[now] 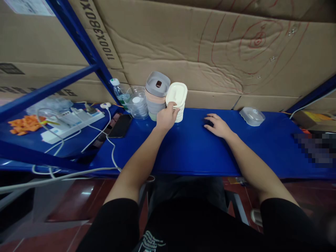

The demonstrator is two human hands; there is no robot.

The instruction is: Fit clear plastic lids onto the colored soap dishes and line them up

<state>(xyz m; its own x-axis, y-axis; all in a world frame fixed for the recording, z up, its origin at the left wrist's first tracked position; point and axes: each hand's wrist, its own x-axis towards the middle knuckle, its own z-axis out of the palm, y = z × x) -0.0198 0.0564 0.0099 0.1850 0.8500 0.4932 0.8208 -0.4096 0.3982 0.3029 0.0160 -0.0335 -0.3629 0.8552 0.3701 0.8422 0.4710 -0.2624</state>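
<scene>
Fingertips of your left hand (pixel 166 118) touch the near edge of the cream stack (pixel 177 92) beside the grey-topped stack (pixel 155 105), any pinch too hidden to tell, while your right hand (pixel 219 126) spreads loosely at the blue tabletop (pixel 189 150).

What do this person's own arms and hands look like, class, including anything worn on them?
The left sleeve and right sleeve are short and plain black, leaving both forearms bare. The left hand and right hand wear no gloves, and no watch or bracelet shows. Pale printed lettering marks the black shirt front.
</scene>
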